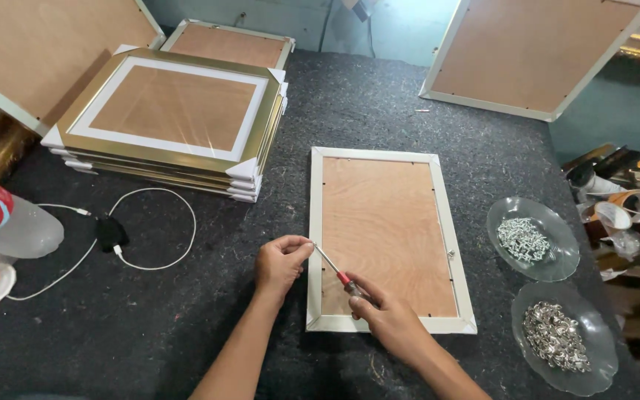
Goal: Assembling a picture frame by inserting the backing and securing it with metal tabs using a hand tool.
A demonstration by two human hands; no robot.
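Note:
A white picture frame [450, 230] lies face down on the dark felt table, its brown backing board [383, 230] up. My right hand [383, 311] grips a screwdriver [332, 268] with a red collar, its tip pointing at the frame's left rail. My left hand [281, 261] rests at that rail, fingertips pinched at the screwdriver tip, apparently holding something small that I cannot make out. A small metal fitting [451, 255] sits on the right rail.
Two glass dishes hold small metal hardware: screws [524, 238] and hangers [555, 337]. A stack of gold frames [168, 118] lies at the back left. Backing-up frames [527, 55] lean at the rear. A plastic bottle [1, 218], white cable [150, 230] and tape rolls [620, 207] sit at the sides.

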